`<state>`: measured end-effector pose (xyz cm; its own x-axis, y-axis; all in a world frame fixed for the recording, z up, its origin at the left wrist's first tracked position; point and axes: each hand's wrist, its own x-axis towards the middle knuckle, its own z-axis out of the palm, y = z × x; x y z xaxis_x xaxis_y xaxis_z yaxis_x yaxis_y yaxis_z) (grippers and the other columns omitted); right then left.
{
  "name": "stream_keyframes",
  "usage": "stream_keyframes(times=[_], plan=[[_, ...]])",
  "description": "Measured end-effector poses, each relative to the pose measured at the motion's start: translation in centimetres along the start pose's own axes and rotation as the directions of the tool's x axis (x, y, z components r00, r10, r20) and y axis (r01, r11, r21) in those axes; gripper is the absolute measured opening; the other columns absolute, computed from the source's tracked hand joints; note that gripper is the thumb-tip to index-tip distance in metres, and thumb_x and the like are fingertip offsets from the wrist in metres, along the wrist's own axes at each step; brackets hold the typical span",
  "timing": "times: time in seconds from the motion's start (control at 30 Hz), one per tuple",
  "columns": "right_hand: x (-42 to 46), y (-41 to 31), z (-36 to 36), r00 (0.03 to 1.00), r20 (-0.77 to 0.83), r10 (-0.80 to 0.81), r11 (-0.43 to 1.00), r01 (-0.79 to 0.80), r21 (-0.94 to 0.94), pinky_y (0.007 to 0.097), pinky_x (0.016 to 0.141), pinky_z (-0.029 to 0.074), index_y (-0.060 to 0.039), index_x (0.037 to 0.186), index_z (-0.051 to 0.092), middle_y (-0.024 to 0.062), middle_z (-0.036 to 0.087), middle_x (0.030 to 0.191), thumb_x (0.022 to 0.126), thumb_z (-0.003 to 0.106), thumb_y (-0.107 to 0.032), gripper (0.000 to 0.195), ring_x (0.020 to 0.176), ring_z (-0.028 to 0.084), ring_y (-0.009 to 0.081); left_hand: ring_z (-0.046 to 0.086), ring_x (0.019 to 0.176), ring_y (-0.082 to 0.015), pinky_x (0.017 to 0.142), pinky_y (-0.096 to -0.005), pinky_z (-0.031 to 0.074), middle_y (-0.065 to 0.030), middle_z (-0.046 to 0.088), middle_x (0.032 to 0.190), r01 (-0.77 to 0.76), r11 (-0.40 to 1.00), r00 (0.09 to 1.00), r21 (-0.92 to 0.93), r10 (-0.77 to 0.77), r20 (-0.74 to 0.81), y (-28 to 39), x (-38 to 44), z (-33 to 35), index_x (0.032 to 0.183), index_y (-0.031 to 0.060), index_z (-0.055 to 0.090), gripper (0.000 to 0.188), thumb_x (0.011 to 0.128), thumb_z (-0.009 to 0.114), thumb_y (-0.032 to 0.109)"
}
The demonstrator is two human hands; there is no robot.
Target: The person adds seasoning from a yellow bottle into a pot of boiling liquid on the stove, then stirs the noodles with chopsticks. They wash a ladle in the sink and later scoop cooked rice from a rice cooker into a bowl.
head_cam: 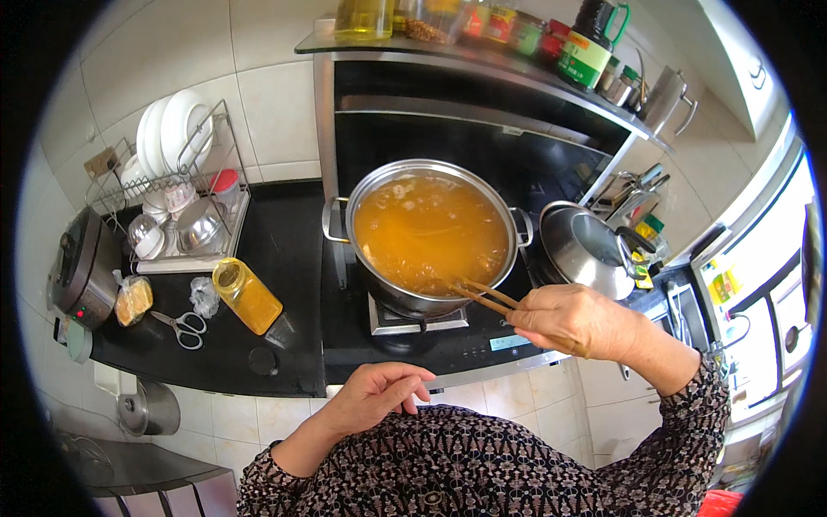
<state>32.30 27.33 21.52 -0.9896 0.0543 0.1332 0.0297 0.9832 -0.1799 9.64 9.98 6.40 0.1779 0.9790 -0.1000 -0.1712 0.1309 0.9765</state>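
My right hand (575, 320) grips a pair of wooden chopsticks (494, 297) whose tips dip into the near right side of a large steel pot (431, 165). Orange-yellow, bubbling broth (426, 226) fills the pot nearly to its rim. What lies below the broth's surface is hidden. The pot stands on a burner of the black glass cooktop (400, 352), its loop handles pointing left and right. In front of my body, near the counter's edge, my left hand (387, 394) hangs with loosely bent fingers and holds nothing.
A lidded wok (581, 249) stands close on the pot's right. On the left counter are an uncapped jar of yellow powder (249, 297), scissors (184, 329), a dish rack (187, 262) and an electric cooker (84, 278). Bottles and jars line a shelf (452, 48) above.
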Motion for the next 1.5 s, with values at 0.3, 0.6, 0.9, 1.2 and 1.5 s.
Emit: stream_keyframes(times=[0.3,0.6,0.9,1.2,1.5], plan=[[-1.4,2.1,3.9,0.991,-0.05,-0.128,0.985,0.121,-0.121,0.0337,0.066,0.053,0.0008,0.095,0.061,0.0077,0.056,0.078,0.078,0.066,-0.01,0.021,0.072,0.062,0.0234,0.064,0.076,-0.0104,0.065,-0.0217,0.049,-0.0069,0.068,0.093,0.01,1.0,1.0,-0.019,-0.01,0.022,-0.1,0.1,0.9,0.117,0.0021,0.063,0.029,0.1,0.048,0.019],[-1.7,2.5,6.0,0.986,-0.103,-0.13,0.975,0.108,-0.194,0.0337,0.066,0.053,0.0019,0.098,0.06,0.0084,0.057,0.077,0.078,0.066,-0.009,0.024,0.068,0.062,0.0235,0.064,0.076,-0.0111,0.065,-0.0225,0.05,-0.0071,0.068,0.094,0.06,0.998,0.998,-0.028,-0.06,0.007,-0.8,-0.6,1.1,0.116,0.0023,0.064,0.029,0.1,0.048,0.021],[-2.6,2.4,8.0,0.962,-0.206,-0.177,0.946,0.109,-0.306,0.0315,0.062,0.053,0.0019,0.1,0.059,0.0079,0.057,0.082,0.077,0.068,-0.009,0.027,0.067,0.061,0.0219,0.059,0.075,-0.0074,0.066,-0.0201,0.048,-0.0037,0.067,0.095,0.052,0.996,0.998,-0.066,-0.053,-0.015,-1.1,-1.0,1.0,0.118,0.0028,0.063,0.031,0.101,0.048,0.024],[-2.6,1.3,5.6,0.983,-0.171,-0.064,0.98,0.03,-0.197,0.0336,0.062,0.055,0.0012,0.101,0.063,0.012,0.064,0.091,0.076,0.072,-0.007,0.028,0.073,0.065,0.0249,0.06,0.075,-0.0076,0.065,-0.0204,0.049,-0.0035,0.067,0.095,0.052,0.997,0.998,-0.064,-0.053,-0.014,-1.3,-0.9,1.1,0.118,0.0036,0.063,0.03,0.101,0.048,0.024],[-2.6,-1.7,-9.1,0.813,-0.441,0.38,0.912,-0.251,0.324,0.0216,0.045,0.051,0.0026,0.086,0.069,0.0086,0.067,0.072,0.093,0.062,-0.019,0.024,0.054,0.064,0.0111,0.063,0.076,-0.0107,0.064,-0.023,0.05,-0.0066,0.068,0.093,0.027,0.998,0.997,-0.058,-0.031,-0.077,-1.3,-1.9,0.8,0.116,0.0018,0.063,0.028,0.101,0.047,0.02]])
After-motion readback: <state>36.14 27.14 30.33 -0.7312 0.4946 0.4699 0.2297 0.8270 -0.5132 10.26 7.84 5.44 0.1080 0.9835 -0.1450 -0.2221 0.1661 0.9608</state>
